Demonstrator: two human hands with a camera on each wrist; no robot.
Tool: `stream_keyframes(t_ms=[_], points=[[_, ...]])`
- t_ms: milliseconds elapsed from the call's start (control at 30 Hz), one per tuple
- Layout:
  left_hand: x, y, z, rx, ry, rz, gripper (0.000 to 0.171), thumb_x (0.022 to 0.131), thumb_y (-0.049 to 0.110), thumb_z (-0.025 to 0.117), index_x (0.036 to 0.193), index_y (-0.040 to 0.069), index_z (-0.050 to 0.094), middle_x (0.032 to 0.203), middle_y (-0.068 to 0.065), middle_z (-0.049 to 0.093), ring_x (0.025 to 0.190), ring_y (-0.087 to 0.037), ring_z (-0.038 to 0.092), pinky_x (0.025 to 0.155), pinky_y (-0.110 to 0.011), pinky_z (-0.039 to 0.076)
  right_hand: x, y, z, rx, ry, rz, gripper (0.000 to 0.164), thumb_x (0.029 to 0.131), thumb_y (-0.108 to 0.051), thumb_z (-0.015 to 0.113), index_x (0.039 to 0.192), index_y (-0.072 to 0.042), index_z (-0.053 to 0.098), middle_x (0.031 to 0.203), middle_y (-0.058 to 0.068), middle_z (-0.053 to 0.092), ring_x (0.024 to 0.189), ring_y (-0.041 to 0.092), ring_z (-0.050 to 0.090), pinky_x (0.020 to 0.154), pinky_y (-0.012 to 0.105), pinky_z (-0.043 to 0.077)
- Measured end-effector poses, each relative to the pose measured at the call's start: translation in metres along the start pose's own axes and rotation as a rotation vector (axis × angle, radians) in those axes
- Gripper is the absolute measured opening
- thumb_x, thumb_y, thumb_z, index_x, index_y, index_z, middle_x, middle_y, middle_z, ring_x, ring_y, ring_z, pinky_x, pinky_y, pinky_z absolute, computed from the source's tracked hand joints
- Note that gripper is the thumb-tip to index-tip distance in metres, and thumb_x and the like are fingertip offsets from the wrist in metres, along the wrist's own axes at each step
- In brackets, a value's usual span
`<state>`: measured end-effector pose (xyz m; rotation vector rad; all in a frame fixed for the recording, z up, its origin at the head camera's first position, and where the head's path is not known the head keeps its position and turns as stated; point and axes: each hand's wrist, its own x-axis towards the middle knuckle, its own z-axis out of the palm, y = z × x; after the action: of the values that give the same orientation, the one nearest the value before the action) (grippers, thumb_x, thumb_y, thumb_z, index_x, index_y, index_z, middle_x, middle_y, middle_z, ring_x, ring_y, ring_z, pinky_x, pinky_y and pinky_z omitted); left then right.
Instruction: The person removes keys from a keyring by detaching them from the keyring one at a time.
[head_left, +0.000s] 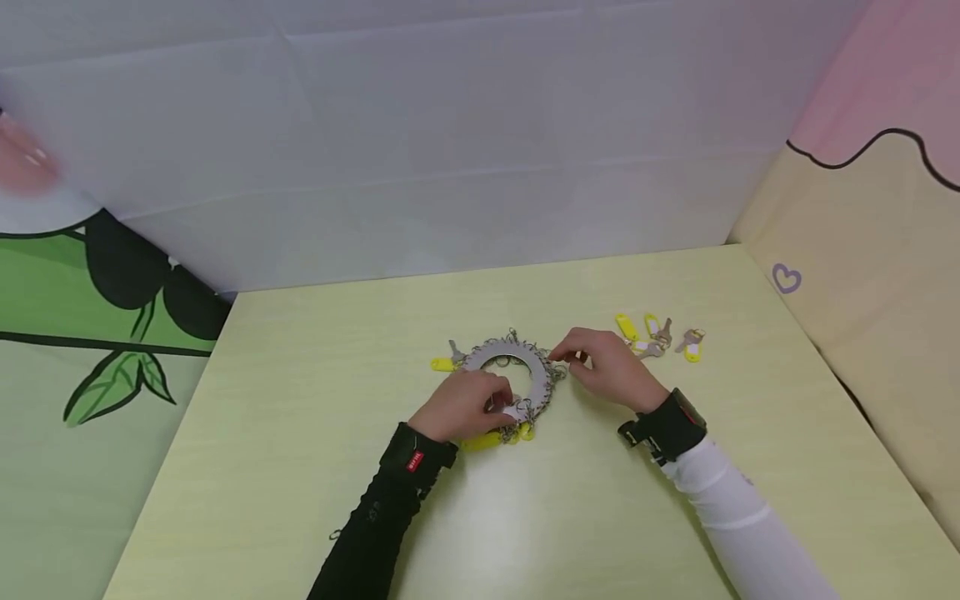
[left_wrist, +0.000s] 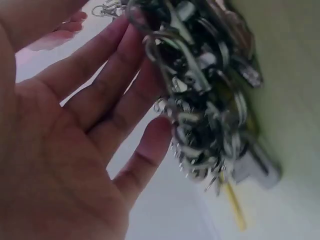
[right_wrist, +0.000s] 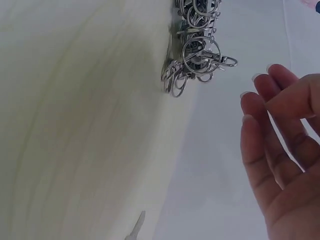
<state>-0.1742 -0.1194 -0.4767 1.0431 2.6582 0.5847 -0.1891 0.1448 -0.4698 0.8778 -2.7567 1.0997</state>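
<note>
A flat grey key ring, hung all round with metal clips, lies on the table in the head view. My left hand grips its near side, fingers against the clips. Below that hand hang yellow key tags, and a key shows among the clips in the left wrist view. At the ring's right side is my right hand, fingers loosely bent. In the right wrist view its fingertips stand a little apart from the clips, with nothing between them.
Several loose keys with yellow tags lie on the table beyond my right hand. Another yellow-tagged key sticks out at the ring's left. Cloth walls stand along the table's back and right side.
</note>
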Motion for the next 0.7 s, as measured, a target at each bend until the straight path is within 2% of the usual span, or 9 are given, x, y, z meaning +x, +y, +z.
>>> stream_keyframes(t_ms=[167, 233, 367, 500, 600, 700], points=[[0.001, 0.001, -0.002, -0.040, 0.024, 0.022, 0.012, 0.095, 0.031, 0.064, 0.096, 0.020, 0.070, 0.079, 0.009, 0.066, 0.077, -0.008, 0.054, 0.095, -0.045, 0.043, 0.000, -0.001, -0.002, -0.005, 0.018, -0.042, 0.026, 0.088, 0.007, 0.057, 0.100, -0.008, 0.075, 0.093, 0.010, 0.072, 0.078, 0.011, 0.056, 0.069, 0.044, 0.054], [0.001, 0.003, -0.006, -0.062, 0.027, 0.034, 0.020, 0.100, 0.031, 0.055, 0.090, 0.019, 0.067, 0.072, 0.009, 0.060, 0.073, -0.010, 0.051, 0.097, -0.046, 0.042, 0.000, -0.001, -0.003, -0.009, 0.022, -0.057, 0.027, 0.087, 0.008, 0.057, 0.099, -0.009, 0.075, 0.092, 0.010, 0.072, 0.077, 0.011, 0.056, 0.068, 0.044, 0.054], [-0.001, 0.008, -0.013, -0.150, 0.017, 0.001, 0.043, 0.107, 0.036, 0.039, 0.073, 0.016, 0.057, 0.059, 0.007, 0.042, 0.059, -0.011, 0.043, 0.077, -0.037, 0.044, 0.001, -0.004, -0.003, -0.019, 0.032, -0.060, 0.029, 0.087, 0.008, 0.056, 0.092, -0.013, 0.076, 0.086, 0.003, 0.072, 0.076, 0.007, 0.058, 0.065, 0.036, 0.054], [-0.001, 0.009, -0.013, -0.281, 0.053, -0.082, 0.053, 0.108, 0.044, 0.028, 0.069, 0.019, 0.054, 0.061, 0.006, 0.045, 0.057, -0.012, 0.044, 0.065, -0.029, 0.040, 0.000, -0.006, -0.003, -0.052, 0.031, -0.029, 0.036, 0.085, 0.008, 0.051, 0.076, -0.016, 0.076, 0.074, -0.005, 0.071, 0.067, 0.003, 0.060, 0.059, 0.029, 0.050], [-0.001, 0.007, -0.011, -0.373, 0.102, -0.115, 0.054, 0.108, 0.048, 0.023, 0.074, 0.018, 0.054, 0.068, 0.003, 0.046, 0.064, -0.015, 0.046, 0.068, -0.032, 0.040, -0.002, -0.007, -0.002, -0.059, -0.025, 0.033, 0.040, 0.083, 0.009, 0.048, 0.070, -0.016, 0.075, 0.068, -0.006, 0.071, 0.061, 0.004, 0.059, 0.056, 0.028, 0.048], [0.000, 0.006, -0.011, -0.418, 0.151, -0.123, 0.052, 0.107, 0.051, 0.024, 0.076, 0.017, 0.049, 0.072, 0.001, 0.042, 0.073, -0.015, 0.047, 0.072, -0.034, 0.041, -0.001, -0.008, 0.002, -0.041, -0.155, 0.094, 0.038, 0.081, 0.008, 0.049, 0.077, -0.016, 0.078, 0.075, -0.006, 0.074, 0.068, 0.005, 0.062, 0.062, 0.030, 0.052]])
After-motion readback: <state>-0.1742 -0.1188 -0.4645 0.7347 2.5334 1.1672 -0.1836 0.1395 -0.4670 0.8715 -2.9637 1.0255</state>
